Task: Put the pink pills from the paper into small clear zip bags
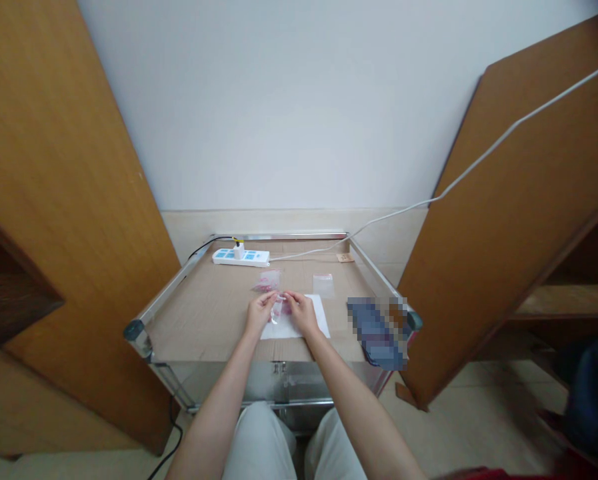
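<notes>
My left hand (261,312) and my right hand (299,311) meet over a white sheet of paper (320,319) at the middle of the cardboard-covered table. Between their pinched fingertips is a small clear plastic bag (276,312), its lower part hanging by the left fingers. Something pinkish shows near the right fingers, too small to name. Just beyond my left hand lies a clear bag with pink bits (267,281). Another clear plastic bag (323,285), which looks flat, lies beyond my right hand.
A white power strip (241,257) with a plug stands at the back left, its white cable (393,215) running up to the right. A pixelated dark item (376,333) lies at the right edge. Wooden panels (479,220) flank the table.
</notes>
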Demonstrator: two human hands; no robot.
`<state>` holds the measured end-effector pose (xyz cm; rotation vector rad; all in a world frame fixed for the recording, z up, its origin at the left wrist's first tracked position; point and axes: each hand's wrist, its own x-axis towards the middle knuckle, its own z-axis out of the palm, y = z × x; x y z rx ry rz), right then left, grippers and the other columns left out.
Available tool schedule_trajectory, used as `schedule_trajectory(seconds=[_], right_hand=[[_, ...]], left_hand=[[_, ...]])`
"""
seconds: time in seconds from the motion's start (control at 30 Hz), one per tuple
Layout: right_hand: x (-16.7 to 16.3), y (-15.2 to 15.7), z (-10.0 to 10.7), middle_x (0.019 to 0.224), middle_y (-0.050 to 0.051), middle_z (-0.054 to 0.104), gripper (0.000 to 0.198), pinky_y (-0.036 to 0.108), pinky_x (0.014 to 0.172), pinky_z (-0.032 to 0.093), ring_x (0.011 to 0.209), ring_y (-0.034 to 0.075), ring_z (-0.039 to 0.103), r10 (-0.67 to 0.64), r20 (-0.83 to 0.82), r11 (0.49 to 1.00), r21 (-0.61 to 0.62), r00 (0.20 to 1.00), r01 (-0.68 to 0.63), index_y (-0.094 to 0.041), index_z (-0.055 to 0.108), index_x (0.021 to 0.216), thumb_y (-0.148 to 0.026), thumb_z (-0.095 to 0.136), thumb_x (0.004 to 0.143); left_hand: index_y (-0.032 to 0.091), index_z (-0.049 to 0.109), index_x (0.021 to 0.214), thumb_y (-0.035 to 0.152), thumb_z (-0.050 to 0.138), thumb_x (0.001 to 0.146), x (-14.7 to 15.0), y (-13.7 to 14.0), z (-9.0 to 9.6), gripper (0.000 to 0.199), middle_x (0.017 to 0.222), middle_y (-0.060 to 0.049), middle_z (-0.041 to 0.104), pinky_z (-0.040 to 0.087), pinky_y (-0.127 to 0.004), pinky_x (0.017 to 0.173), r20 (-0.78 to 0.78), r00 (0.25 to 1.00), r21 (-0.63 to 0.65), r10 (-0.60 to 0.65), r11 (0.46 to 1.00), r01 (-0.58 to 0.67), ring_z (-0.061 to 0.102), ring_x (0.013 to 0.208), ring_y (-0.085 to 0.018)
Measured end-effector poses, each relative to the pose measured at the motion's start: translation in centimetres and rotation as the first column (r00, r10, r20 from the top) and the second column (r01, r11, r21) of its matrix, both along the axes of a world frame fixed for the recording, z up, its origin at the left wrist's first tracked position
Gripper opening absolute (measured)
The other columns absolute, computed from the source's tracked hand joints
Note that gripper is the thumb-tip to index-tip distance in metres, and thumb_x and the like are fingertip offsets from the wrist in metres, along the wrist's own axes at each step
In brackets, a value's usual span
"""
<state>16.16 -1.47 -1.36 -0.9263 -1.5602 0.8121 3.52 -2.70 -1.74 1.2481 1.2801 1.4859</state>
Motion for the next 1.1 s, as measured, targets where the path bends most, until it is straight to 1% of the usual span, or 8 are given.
schedule_trajectory(seconds=[0.13,0.3,0.5,0.63,0.8,0.9,1.0,1.1], right_hand=[[0.1,-0.1,0.2,0.078,0.004,0.065,0.027,0.026,0.059,0.045,0.064,0.016,0.058,0.006,-0.001,1.000,-0.020,1.000,-0.006,-0.019,0.061,0.086,-0.035,0.041,0.077],[0.0,-0.1,0.3,0.082,0.004,0.062,0.028,0.025,0.064,0.045,0.072,0.014,0.057,0.009,-0.104,1.000,0.028,0.995,-0.006,-0.018,0.049,0.100,-0.028,0.045,0.074],[-0.1,0.0,0.0,0.071,0.001,0.057,0.012,0.022,0.054,0.044,0.056,0.011,0.053,0.031,-0.069,0.999,0.044,0.997,-0.028,-0.017,0.052,0.078,-0.019,0.044,0.070],[-0.1,-0.3,0.2,0.075,0.002,0.058,0.020,0.022,0.051,0.043,0.050,0.009,0.052,0.037,-0.100,0.999,0.005,0.994,-0.037,-0.017,0.052,0.086,-0.019,0.039,0.071],[0.3,0.5,0.7,0.083,0.004,0.059,0.029,0.023,0.058,0.043,0.060,0.010,0.053,-0.145,-0.229,0.989,0.009,0.963,0.151,-0.016,0.050,0.095,-0.016,0.039,0.068],[1.6,2.4,0.8,0.090,0.006,0.057,0.032,0.023,0.058,0.042,0.060,0.011,0.051,-0.346,-0.278,0.937,-0.065,0.896,0.342,-0.014,0.049,0.094,-0.015,0.036,0.065],[3.7,4.7,0.9,0.088,0.009,0.058,0.031,0.024,0.062,0.041,0.067,0.014,0.052,-0.471,-0.143,0.882,-0.111,0.871,0.459,-0.011,0.052,0.089,-0.014,0.035,0.062],[5.9,6.4,0.7,0.085,0.009,0.060,0.034,0.025,0.064,0.041,0.065,0.015,0.053,-0.451,0.098,0.880,-0.116,0.887,0.461,-0.010,0.052,0.090,-0.012,0.038,0.060]], left_hand=[[0.012,0.055,0.099,0.043,0.051,0.066,0.0,-0.1,0.1,0.045,0.070,-0.005,0.064,0.030,-0.016,0.028,0.022,1.000,0.003,0.000,1.000,0.000,0.047,0.034,-0.006],[0.011,0.048,0.104,0.046,0.048,0.068,0.1,0.0,0.2,0.051,0.069,-0.007,0.063,0.028,-0.016,0.027,0.091,0.995,-0.022,0.030,0.999,-0.028,0.051,0.035,-0.009],[0.013,0.045,0.108,0.050,0.043,0.070,0.1,-0.3,0.5,0.053,0.069,-0.007,0.062,0.028,-0.014,0.027,0.114,0.993,-0.002,0.020,1.000,-0.020,0.052,0.036,-0.008],[0.019,0.031,0.119,0.049,0.038,0.073,0.0,-0.2,0.5,0.055,0.078,-0.008,0.061,0.027,-0.013,0.027,0.151,0.988,0.021,0.042,0.999,-0.046,0.054,0.041,-0.008],[0.019,0.040,0.106,0.043,0.042,0.073,-0.5,0.4,-0.2,0.041,0.075,-0.004,0.059,0.030,-0.011,0.031,0.154,0.969,0.024,0.192,0.980,-0.198,0.053,0.048,-0.007],[0.019,0.042,0.101,0.039,0.042,0.073,-0.8,0.7,-0.7,0.034,0.071,-0.002,0.058,0.031,-0.012,0.033,0.149,0.962,0.021,0.227,0.972,-0.232,0.050,0.048,-0.006],[0.019,0.042,0.099,0.036,0.043,0.072,-0.9,0.8,-0.9,0.032,0.069,-0.001,0.057,0.030,-0.012,0.033,0.150,0.964,0.022,0.220,0.974,-0.226,0.049,0.048,-0.006],[0.019,0.043,0.098,0.035,0.044,0.071,-1.0,0.7,-0.9,0.031,0.070,-0.001,0.057,0.030,-0.012,0.034,0.149,0.966,0.020,0.213,0.976,-0.219,0.048,0.048,-0.006]])
